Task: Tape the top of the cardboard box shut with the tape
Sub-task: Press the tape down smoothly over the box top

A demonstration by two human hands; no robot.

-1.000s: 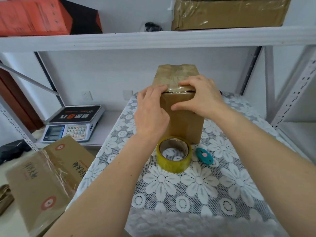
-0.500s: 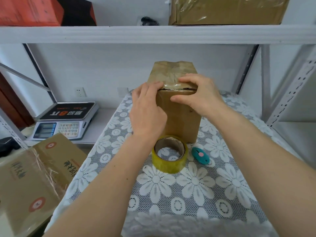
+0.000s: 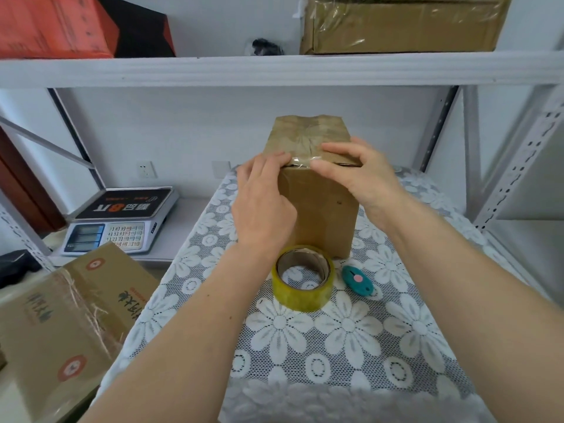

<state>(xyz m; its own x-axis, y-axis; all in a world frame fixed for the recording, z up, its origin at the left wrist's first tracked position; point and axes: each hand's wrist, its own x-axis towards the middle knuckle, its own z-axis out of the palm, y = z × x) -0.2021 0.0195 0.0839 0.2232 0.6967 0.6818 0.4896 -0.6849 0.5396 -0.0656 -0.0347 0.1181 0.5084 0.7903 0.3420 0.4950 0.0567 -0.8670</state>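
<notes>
A tall brown cardboard box (image 3: 320, 215) stands upright on the lace-covered table, its top wrinkled under clear tape. A strip of clear tape (image 3: 302, 161) runs over the near top edge. My left hand (image 3: 262, 203) lies against the box's left front corner, fingertips pressing the tape end at the top edge. My right hand (image 3: 357, 175) rests on the right top corner, thumb and fingers flat on the strip. A yellowish tape roll (image 3: 302, 277) lies flat on the table just in front of the box, touched by neither hand.
A teal cutter (image 3: 357, 280) lies right of the roll. The floral lace cloth (image 3: 351, 331) covers the table. A digital scale (image 3: 122, 221) sits on a low shelf at left, a printed carton (image 3: 67, 325) below it. A white shelf (image 3: 274, 70) with boxes runs overhead.
Both hands stay on the box's top front edge; the right hand's fingers have spread slightly further right along the tape. The camera view shifted a little.
</notes>
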